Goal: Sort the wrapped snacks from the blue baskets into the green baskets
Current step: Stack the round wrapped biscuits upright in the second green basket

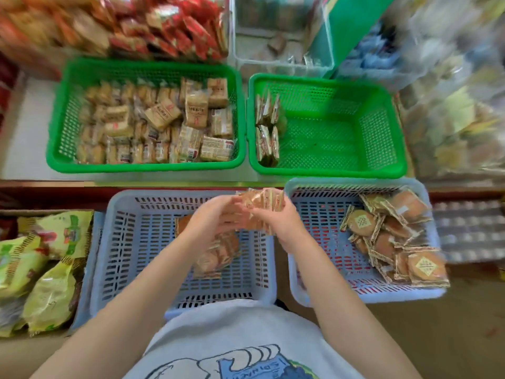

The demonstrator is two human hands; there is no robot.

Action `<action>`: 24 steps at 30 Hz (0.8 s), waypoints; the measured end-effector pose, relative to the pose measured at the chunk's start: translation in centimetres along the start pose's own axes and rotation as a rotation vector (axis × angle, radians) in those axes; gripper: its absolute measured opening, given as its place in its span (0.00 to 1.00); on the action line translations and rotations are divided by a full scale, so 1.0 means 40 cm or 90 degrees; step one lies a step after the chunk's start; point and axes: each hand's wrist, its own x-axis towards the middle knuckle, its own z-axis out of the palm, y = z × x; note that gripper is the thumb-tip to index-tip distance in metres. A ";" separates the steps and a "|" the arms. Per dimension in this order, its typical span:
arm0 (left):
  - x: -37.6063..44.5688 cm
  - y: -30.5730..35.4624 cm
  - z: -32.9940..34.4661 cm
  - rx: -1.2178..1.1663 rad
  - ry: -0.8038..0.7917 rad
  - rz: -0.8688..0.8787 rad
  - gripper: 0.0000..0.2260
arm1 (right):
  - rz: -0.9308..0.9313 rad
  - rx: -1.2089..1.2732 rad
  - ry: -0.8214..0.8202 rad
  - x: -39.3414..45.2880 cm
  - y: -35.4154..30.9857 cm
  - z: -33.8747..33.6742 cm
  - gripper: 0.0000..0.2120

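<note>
Upside-down "SPINACH"-like lettering, partly legible, on the person's shirt.

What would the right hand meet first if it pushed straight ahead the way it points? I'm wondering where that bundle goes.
Likely the near rim of the right green basket, by its upright snack packs. The right hand points up and slightly left with its bundle; depth is unclear.
</note>
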 end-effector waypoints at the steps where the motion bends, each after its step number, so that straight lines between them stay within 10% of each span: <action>1: 0.006 0.020 0.000 0.027 0.048 0.046 0.11 | 0.001 0.032 0.014 -0.004 -0.022 -0.015 0.34; 4: 0.029 0.081 0.017 0.162 0.170 0.159 0.14 | -0.010 0.136 -0.005 -0.009 -0.078 -0.069 0.38; 8: 0.054 0.137 0.097 0.163 -0.004 0.088 0.25 | -0.054 0.189 -0.053 -0.020 -0.137 -0.106 0.16; 16: 0.170 0.204 0.229 0.275 -0.031 0.207 0.16 | -0.045 0.061 0.029 0.076 -0.239 -0.175 0.12; 20: 0.290 0.215 0.153 0.678 0.133 0.395 0.28 | -0.039 0.093 0.184 0.219 -0.288 -0.220 0.08; 24: 0.376 0.188 0.090 1.000 0.037 0.342 0.45 | -0.007 0.076 0.231 0.381 -0.327 -0.247 0.09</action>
